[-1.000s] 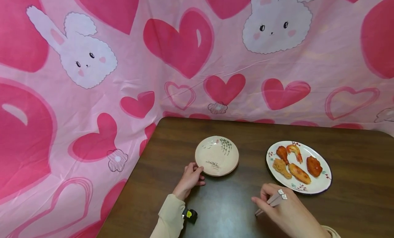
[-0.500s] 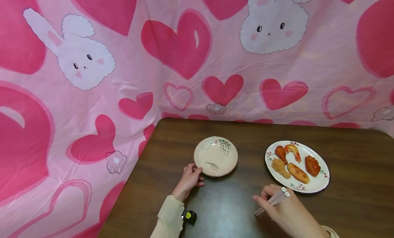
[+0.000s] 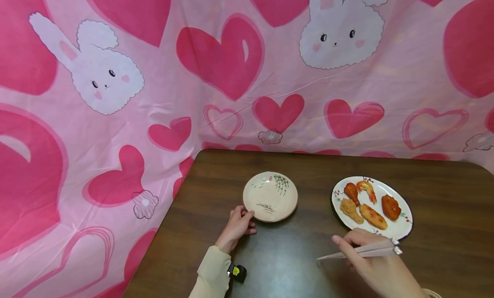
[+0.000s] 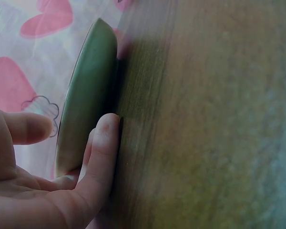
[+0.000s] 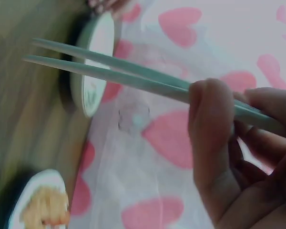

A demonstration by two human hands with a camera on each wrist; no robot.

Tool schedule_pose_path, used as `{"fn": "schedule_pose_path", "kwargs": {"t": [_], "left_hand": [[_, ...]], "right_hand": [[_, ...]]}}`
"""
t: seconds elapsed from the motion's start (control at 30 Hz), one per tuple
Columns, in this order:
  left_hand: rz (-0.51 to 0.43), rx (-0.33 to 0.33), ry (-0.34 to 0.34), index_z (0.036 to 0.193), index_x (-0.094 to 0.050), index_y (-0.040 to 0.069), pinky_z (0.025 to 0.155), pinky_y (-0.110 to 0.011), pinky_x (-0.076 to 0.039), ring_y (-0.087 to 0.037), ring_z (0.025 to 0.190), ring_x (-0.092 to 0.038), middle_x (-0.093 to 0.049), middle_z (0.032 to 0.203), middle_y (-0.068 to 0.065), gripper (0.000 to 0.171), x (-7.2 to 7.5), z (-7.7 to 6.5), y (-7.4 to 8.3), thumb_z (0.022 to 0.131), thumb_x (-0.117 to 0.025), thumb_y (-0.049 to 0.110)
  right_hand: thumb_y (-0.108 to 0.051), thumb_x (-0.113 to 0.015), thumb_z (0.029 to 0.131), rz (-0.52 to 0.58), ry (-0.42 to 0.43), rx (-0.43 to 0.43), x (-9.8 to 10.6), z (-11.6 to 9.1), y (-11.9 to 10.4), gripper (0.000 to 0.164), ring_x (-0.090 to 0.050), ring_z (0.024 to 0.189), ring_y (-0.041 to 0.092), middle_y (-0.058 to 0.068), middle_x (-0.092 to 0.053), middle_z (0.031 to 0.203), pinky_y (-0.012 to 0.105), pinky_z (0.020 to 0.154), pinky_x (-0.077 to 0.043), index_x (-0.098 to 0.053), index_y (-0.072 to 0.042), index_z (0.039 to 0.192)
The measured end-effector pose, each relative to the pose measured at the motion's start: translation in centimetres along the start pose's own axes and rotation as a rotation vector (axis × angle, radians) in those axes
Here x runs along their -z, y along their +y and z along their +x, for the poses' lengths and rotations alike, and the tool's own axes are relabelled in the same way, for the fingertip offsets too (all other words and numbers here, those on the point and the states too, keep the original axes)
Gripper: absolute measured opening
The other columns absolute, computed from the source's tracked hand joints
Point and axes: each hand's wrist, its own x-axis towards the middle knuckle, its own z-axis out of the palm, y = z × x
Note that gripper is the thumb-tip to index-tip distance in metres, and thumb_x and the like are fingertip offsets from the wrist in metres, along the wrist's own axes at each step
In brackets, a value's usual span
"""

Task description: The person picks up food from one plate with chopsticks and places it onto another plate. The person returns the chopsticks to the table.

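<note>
A small cream plate (image 3: 270, 197) with a green plant design lies on the table, left of the middle. At its near-left rim, my left hand (image 3: 236, 227) holds it, thumb over the edge and fingers low against the side; the left wrist view shows the plate (image 4: 88, 90) edge-on. My right hand (image 3: 380, 263) grips a pair of pale chopsticks (image 5: 119, 74) with silvery ends. Their tips point left, close together, over the table in front of the oval plate (image 3: 405, 229). That plate bears a shrimp (image 3: 367, 191), a drumstick (image 3: 351, 193) and several other fried pieces (image 3: 373, 216).
The dark wooden table (image 3: 308, 169) meets a pink cloth (image 3: 231, 118) with hearts and rabbits along the back and left. A black band with a small device (image 3: 237, 272) sits on my left wrist.
My right hand has shifted right and turned, swinging the chopsticks from steeply slanted to nearly level. The left hand and the plates have stayed put; the head view has drifted slightly.
</note>
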Motion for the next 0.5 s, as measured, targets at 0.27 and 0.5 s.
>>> {"fn": "schedule_pose_path", "kwargs": {"t": [0.27, 0.5], "left_hand": [[0.008, 0.006, -0.001, 0.123, -0.036, 0.001, 0.064, -0.029, -0.056, -0.019, 0.079, -0.053, -0.024, 0.116, -0.015, 0.042, 0.1, 0.0, 0.1, 0.091, -0.048, 0.025], [0.003, 0.001, -0.010, 0.124, -0.034, 0.000, 0.063, -0.028, -0.056, -0.019, 0.078, -0.053, -0.024, 0.117, -0.016, 0.043, 0.1, 0.0, 0.0, 0.091, -0.048, 0.024]], "right_hand": [[0.006, -0.061, 0.077, 0.056, 0.204, 0.055, 4.5, -0.1, 2.7, 0.026, -0.048, 0.051, -0.003, -0.012, -0.052, 0.059, 0.013, 0.040, -0.036, -0.060, -0.018, 0.067], [0.000, -0.058, 0.082, 0.027, 0.346, -0.080, 6.2, -0.1, 5.9, 0.015, -0.054, 0.054, -0.004, -0.012, -0.060, 0.061, 0.009, 0.046, -0.043, -0.065, -0.009, 0.073]]}}
